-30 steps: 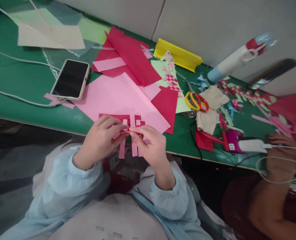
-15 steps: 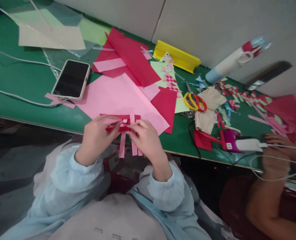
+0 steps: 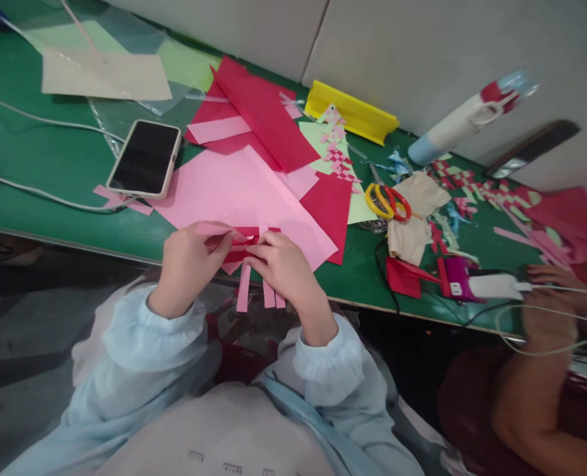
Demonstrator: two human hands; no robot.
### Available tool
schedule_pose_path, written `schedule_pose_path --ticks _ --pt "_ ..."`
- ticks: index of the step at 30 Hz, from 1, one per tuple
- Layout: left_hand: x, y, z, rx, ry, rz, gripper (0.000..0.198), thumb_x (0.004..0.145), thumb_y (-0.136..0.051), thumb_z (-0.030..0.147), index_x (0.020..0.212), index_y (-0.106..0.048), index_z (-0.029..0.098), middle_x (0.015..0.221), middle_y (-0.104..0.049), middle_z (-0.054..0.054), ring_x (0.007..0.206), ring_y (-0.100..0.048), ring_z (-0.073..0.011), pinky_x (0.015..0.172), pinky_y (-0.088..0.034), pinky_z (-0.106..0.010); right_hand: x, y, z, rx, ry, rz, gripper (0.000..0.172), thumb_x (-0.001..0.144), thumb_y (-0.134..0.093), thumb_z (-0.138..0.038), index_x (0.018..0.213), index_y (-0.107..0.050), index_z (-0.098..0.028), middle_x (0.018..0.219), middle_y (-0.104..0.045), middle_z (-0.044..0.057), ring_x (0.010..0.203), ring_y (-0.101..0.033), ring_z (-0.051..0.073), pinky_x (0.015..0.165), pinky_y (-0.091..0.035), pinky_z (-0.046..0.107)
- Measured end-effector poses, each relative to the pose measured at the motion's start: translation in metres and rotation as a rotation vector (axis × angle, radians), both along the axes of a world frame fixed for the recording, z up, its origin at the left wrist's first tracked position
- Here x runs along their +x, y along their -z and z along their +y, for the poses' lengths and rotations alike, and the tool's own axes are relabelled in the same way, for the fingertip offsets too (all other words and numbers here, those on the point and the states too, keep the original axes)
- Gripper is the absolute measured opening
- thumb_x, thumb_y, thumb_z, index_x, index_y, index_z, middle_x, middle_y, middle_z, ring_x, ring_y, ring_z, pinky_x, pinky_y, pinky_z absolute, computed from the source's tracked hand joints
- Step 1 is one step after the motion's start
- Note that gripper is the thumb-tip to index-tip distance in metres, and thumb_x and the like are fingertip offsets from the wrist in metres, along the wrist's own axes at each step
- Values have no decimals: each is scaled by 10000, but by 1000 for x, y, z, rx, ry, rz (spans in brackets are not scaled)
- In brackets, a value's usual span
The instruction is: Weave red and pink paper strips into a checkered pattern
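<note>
Between my hands, over the front edge of the table, are interlaced red paper strips (image 3: 241, 254) and pink paper strips (image 3: 243, 288). My left hand (image 3: 190, 259) pinches the strips at their left side with thumb and forefinger. From the right, my right hand (image 3: 284, 262) grips the crossing of the strips, its fingertips close to those of the left. Several pink ends hang down below the right hand. The exact weave under the fingertips is hidden. A large pink sheet (image 3: 224, 182) lies just behind both hands.
A phone (image 3: 145, 158) on a cable lies left. Red sheets (image 3: 268, 112) and woven paper fish (image 3: 340, 158) lie behind. Scissors (image 3: 387, 201), a cloth (image 3: 412, 228) and a white bottle (image 3: 452, 129) are to the right. A co-worker's hand (image 3: 561, 291) rests at far right.
My left thumb and fingers have shifted slightly over the strips, covering more of their left end. The right hand has closed in a little on the crossing. The table things stay put.
</note>
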State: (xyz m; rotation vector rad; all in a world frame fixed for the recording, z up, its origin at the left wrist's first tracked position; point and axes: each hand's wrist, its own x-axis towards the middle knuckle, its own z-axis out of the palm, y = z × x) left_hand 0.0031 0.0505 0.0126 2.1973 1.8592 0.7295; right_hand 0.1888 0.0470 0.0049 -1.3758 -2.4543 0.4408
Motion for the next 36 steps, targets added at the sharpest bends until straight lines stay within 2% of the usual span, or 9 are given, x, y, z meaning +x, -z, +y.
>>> schedule_pose_path --ticks 5,11,15,18,21,24,30,36 --pt "-3 1 3 14 -1 21 297 906 -515 446 890 -748 263 607 -664 -13 570 -610 -190 513 -341 -293 -5 -7 -3 20 -34 -107 259 971 -511 -281 1043 -719 -145 947 -627 84 915 -548 196 762 -456 322" --pt "-4 -4 7 -57 -18 13 301 902 -528 441 910 -761 250 725 -723 -44 655 -653 -232 546 -358 -312 -13 -16 -6 5 -46 -258 286 990 -436 -195 1054 -698 -103 1052 -654 115 1017 -546 225 699 -459 320" --pt "-3 -4 7 -60 22 -25 289 909 -520 424 916 -763 269 820 -754 -37 678 -661 -217 560 -373 -299 -12 -12 -4 9 -63 -244 283 990 -440 -196 1050 -701 -104 1045 -658 110 1009 -548 222 723 -469 327" --pt "-3 -2 7 -48 25 -12 274 907 -526 412 919 -763 276 818 -757 -36 660 -655 -204 556 -375 -292 -10 -9 -3 33 -73 -216 278 987 -451 -197 1041 -708 -107 1018 -658 112 985 -550 214 751 -468 329" --pt "-5 -3 5 -67 25 -49 257 904 -534 390 930 -756 262 857 -761 -35 710 -672 -207 604 -421 -294 -9 -7 -2 49 -74 -186 277 986 -452 -197 1034 -711 -111 978 -658 101 956 -555 206 776 -464 329" --pt "-10 -6 3 -108 107 -98 257 899 -536 382 954 -741 236 927 -759 -38 764 -681 -205 661 -467 -297 -8 -5 -2 64 -72 -128 259 979 -472 -205 1011 -715 -120 953 -655 96 951 -560 202 798 -464 331" --pt "-25 -7 -1 -36 421 -36 264 856 -598 312 1061 -700 182 988 -746 -87 883 -662 -242 836 -491 -383 -6 -2 0 63 -70 -104 228 959 -511 -202 878 -711 -129 920 -655 83 909 -565 203 772 -455 328" --pt "-26 -2 -1 -17 457 28 282 812 -589 168 1074 -686 132 995 -734 -118 911 -649 -257 874 -485 -414 -4 -1 1 50 -80 -116 178 933 -546 -176 838 -690 -134 932 -646 80 895 -546 201 765 -445 327"
